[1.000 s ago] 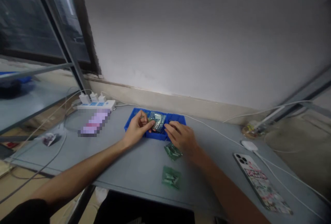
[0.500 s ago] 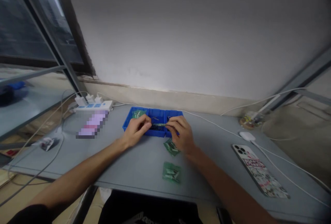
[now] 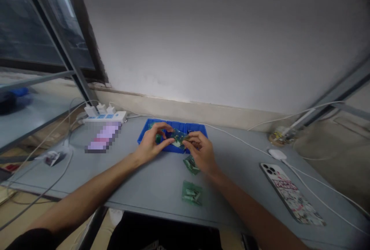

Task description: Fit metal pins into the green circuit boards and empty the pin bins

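Note:
Between my hands, over the blue compartment box (image 3: pixel 141 136), is a small green plastic bag (image 3: pixel 178 139) with small parts inside. My left hand (image 3: pixel 152 140) pinches its left side between thumb and fingers. On its right side my right hand (image 3: pixel 200 148) grips with thumb and fingertips. Both hands hide much of the box's compartments; some green shows in the left one. Just below my right hand lies a second green bag (image 3: pixel 191 165), partly covered by the hand. Closer to me, a third green bag (image 3: pixel 192 193) of pale pieces lies flat on the grey table (image 3: pixel 144 188).
A white power strip (image 3: pixel 105 117) with plugs stands at the back left, beside a pixelated purple phone-like object (image 3: pixel 104 136). To the right are a patterned phone (image 3: pixel 291 192), a white charger (image 3: pixel 277 153) with cables, and a round container (image 3: pixel 279 136). A wall rises behind.
The bag between my hands has turned from edge-on to showing its flat face. My left hand's fingers have spread wider around it. The other bags stay where they were.

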Demonstrator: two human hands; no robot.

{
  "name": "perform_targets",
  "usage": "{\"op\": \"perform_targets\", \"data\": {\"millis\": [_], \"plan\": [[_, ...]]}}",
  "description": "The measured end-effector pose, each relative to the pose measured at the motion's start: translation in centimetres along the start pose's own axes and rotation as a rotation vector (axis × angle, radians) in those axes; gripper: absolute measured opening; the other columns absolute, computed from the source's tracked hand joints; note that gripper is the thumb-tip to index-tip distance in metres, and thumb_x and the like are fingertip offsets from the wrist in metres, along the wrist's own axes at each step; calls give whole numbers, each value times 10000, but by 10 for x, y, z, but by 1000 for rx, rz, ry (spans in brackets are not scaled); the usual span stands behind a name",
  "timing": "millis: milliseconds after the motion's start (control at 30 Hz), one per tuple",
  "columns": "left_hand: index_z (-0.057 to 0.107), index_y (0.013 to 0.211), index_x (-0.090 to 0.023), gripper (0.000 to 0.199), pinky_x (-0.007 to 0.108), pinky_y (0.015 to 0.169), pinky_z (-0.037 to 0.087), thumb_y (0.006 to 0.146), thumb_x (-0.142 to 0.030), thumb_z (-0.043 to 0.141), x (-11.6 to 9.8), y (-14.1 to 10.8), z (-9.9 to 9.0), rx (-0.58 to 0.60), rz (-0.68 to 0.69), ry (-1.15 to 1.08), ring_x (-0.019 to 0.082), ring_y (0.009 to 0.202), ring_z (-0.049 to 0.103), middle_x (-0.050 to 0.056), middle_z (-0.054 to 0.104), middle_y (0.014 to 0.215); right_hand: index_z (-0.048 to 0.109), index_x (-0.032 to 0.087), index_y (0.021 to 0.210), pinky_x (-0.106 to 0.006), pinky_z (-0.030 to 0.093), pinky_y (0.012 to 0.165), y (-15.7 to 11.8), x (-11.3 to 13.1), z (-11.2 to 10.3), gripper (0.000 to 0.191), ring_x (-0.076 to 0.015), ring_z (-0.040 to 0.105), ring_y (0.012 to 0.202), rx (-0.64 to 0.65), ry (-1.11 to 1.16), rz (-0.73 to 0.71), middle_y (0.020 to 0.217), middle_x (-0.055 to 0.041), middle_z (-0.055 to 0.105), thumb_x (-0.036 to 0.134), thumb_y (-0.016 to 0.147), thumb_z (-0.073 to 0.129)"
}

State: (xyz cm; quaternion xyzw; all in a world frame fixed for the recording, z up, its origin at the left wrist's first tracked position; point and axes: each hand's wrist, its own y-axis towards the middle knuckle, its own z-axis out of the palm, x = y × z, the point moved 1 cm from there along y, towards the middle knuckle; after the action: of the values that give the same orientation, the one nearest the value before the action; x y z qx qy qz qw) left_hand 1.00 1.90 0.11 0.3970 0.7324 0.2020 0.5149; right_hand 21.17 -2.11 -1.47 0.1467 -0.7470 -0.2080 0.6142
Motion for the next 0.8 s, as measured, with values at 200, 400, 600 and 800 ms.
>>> {"op": "perform_targets", "data": {"millis": [200,400,600,800], "plan": [[589,1034,-197,259,274,742,558,862,-328,732,7,9,-16,-22,-108,3,147,785,664,15,685,870,651,204,925,-252,431,607,2,8,-13,195,-127,625,614,84,-421,-280,737,-15,711,386,950,586],[623,848,-169,186,251,691,519,834,-332,713,29,29,-58,-234,-237,191,134,710,628,8,659,779,597,182,607,-296,196,538,4,23,-36,532,-109,467,481,469,-983,-504,499,-3,555,588,945,533],[668,947,-165,243,307,760,522,871,-395,651,56,25,-67,-87,-335,283,186,800,662,51,712,878,585,206,525,-289,207,510,-5,31,-35,503,-129,450,465,639,-1072,-249,513,-13,562,627,728,769],[692,1115,-184,322,448,1021,435,962,-415,529,53,22,-60,56,-189,630,267,1108,592,96,677,1173,564,223,504,-283,255,462,-16,18,-46,466,-139,474,431,584,-1102,-97,512,-13,564,538,572,901]]}}
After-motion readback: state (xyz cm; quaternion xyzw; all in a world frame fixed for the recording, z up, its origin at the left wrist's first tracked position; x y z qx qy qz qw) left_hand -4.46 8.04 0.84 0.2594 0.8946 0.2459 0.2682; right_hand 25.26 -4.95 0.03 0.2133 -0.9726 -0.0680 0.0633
